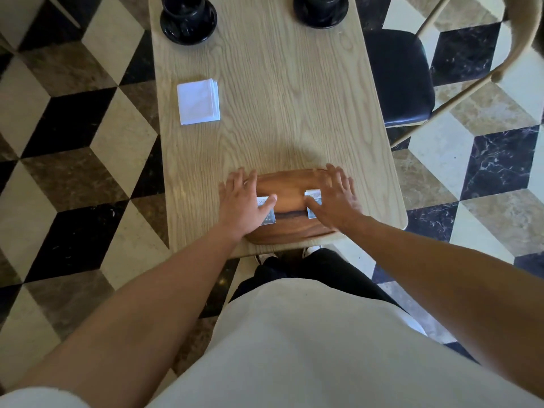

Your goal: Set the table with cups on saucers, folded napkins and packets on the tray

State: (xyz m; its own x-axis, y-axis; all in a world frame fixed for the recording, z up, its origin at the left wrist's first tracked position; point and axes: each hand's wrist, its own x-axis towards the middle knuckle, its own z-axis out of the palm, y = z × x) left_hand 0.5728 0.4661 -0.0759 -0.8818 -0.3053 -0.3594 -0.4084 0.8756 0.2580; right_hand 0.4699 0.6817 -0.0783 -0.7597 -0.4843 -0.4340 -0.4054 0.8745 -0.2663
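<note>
Packets, one under each thumb, are lying at the left and right ends of the oval wooden tray at the near edge of the tabletop. The left hand and right hand are pressing down with fingers spread flat, gripping nothing. The smooth, glossy tray is overhanging the edge slightly; pulling it nearer could be tipping it off, sliding the slick paper packets.
</note>
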